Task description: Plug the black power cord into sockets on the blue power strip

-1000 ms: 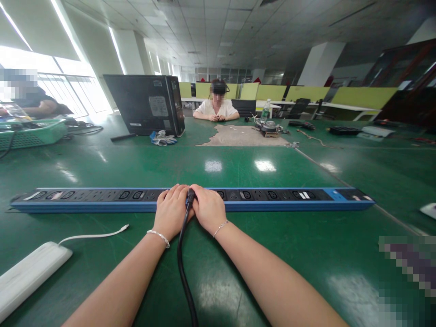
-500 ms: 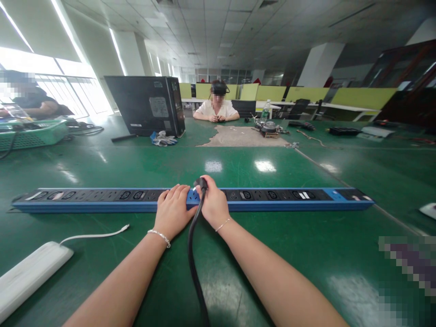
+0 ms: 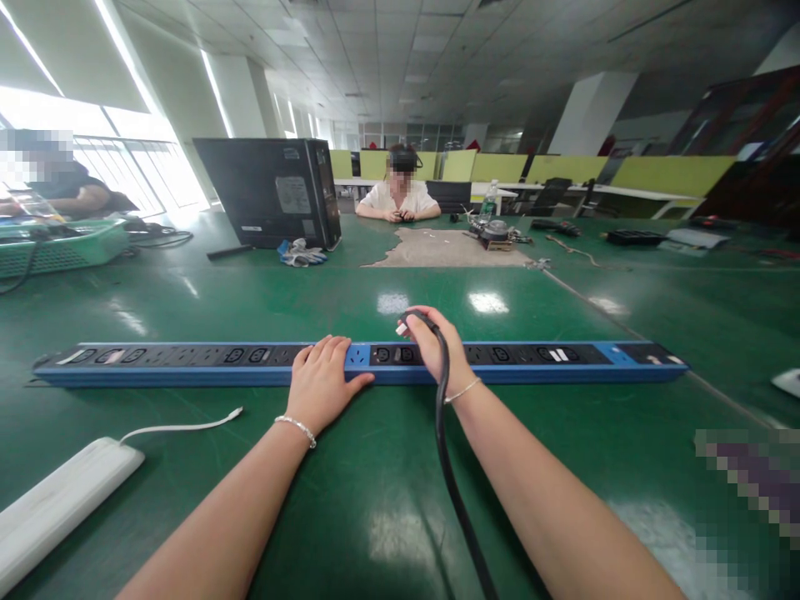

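Observation:
A long blue and black power strip [image 3: 206,377] lies crosswise on the green table. My left hand [image 3: 322,372] is laid across it left of the middle, its fingers over the top towards the far edge and its thumb along the near edge. Just right of these fingers is a blue socket section [image 3: 358,356]. Above the strip, my right hand [image 3: 441,346] is closed round a black power plug [image 3: 412,317], whose pale prong end points left, apart from the sockets. A thick black cord [image 3: 445,442] runs from the plug down past my right wrist.
On the left lie a white power strip [image 3: 75,483] with a white cable [image 3: 181,428] and a green basket [image 3: 68,258]. A black computer case [image 3: 268,196] and work gloves [image 3: 301,252] stand farther back. Across the table sits a person [image 3: 398,200]. A motor-like part [image 3: 493,231] lies at back right.
My right hand has moved right with the plug, away from the blue socket section, which now shows uncovered. The cord has swung right too. My left hand stays on the strip.

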`<state>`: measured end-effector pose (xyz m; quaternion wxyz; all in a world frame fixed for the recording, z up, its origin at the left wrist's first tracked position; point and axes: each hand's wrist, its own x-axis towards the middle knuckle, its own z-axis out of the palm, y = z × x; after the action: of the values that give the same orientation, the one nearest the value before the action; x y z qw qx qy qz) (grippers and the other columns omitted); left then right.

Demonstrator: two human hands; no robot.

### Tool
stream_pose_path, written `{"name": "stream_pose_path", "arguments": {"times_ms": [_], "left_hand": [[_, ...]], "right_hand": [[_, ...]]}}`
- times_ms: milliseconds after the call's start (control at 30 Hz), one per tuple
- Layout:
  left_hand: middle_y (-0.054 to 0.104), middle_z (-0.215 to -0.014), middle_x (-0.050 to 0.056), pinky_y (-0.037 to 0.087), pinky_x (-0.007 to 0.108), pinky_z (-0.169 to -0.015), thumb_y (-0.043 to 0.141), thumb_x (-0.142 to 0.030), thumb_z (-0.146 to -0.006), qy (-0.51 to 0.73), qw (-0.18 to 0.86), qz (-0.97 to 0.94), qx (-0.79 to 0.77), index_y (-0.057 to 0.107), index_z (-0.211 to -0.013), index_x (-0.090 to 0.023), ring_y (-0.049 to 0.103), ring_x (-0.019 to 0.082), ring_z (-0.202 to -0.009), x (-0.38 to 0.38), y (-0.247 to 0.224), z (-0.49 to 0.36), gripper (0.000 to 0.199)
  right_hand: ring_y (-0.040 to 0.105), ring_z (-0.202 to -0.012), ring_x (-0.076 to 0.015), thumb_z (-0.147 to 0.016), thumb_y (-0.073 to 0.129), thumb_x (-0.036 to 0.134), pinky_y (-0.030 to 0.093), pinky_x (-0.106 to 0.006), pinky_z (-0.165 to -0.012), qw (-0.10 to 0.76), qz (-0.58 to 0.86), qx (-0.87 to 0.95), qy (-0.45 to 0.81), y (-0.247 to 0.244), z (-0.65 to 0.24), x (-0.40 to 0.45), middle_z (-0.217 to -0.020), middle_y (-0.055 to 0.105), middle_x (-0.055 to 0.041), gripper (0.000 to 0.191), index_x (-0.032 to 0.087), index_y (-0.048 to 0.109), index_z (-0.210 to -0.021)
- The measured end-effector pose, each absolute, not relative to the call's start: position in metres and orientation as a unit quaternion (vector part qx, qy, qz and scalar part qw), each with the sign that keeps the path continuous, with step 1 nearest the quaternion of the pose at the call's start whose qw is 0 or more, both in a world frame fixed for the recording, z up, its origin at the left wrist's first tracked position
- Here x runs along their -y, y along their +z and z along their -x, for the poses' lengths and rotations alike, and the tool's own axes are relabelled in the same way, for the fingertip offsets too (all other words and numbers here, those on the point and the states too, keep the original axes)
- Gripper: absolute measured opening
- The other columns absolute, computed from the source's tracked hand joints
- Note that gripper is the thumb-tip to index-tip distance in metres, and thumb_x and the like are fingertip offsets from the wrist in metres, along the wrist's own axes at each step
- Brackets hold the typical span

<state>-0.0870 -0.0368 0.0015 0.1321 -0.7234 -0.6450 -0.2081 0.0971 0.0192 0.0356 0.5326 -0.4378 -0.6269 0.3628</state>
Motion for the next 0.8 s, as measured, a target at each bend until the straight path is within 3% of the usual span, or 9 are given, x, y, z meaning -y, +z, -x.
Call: {"name": "stream_pose_path", "arguments": {"times_ms": [133, 400, 567, 800], "left_hand": [[0.056, -0.126, 0.012, 0.03, 0.045, -0.101, 0.053, -0.055, -0.077, -0.205, 0.132, 0.726, 0.644, 0.049, -0.122, -0.018, 0.046, 0.027, -0.121, 0.037, 0.002, 0.087, 0.058], [0.056, -0.126, 0.013, 0.031, 0.045, -0.1, 0.05, -0.057, -0.078, -0.201, 0.139, 0.726, 0.643, 0.049, -0.122, -0.017, 0.045, 0.028, -0.122, 0.036, 0.0, 0.088, 0.06], [0.056, -0.127, 0.013, 0.031, 0.044, -0.1, 0.051, -0.057, -0.078, -0.2, 0.142, 0.725, 0.644, 0.049, -0.122, -0.018, 0.046, 0.028, -0.122, 0.036, -0.001, 0.088, 0.059], [0.055, -0.128, 0.013, 0.03, 0.044, -0.101, 0.049, -0.057, -0.079, -0.189, 0.146, 0.725, 0.646, 0.048, -0.123, -0.017, 0.045, 0.027, -0.122, 0.037, 0.001, 0.087, 0.06]], "right_hand": [[0.062, -0.074, -0.0163, -0.082, 0.049, 0.043, 0.047, -0.027, -0.069, 0.437, 0.497, 0.721, 0.205, 0.039, -0.155, -0.017, -0.083, 0.069, -0.0028, 0.029, 0.022, 0.064, -0.097], [0.064, -0.077, -0.0166, -0.084, 0.048, 0.04, 0.046, -0.027, -0.072, 0.36, 0.524, 0.753, 0.171, 0.017, -0.165, -0.013, -0.085, 0.07, -0.0017, 0.028, 0.023, 0.063, -0.101], [0.064, -0.073, -0.0159, -0.086, 0.047, 0.039, 0.046, -0.026, -0.069, 0.341, 0.533, 0.759, 0.153, 0.024, -0.159, -0.011, -0.083, 0.07, -0.002, 0.03, 0.023, 0.062, -0.105], [0.065, -0.079, -0.0194, -0.088, 0.043, 0.036, 0.046, -0.028, -0.07, 0.24, 0.551, 0.798, 0.047, 0.037, -0.143, -0.003, -0.09, 0.07, -0.0067, 0.034, 0.021, 0.058, -0.114]]}}
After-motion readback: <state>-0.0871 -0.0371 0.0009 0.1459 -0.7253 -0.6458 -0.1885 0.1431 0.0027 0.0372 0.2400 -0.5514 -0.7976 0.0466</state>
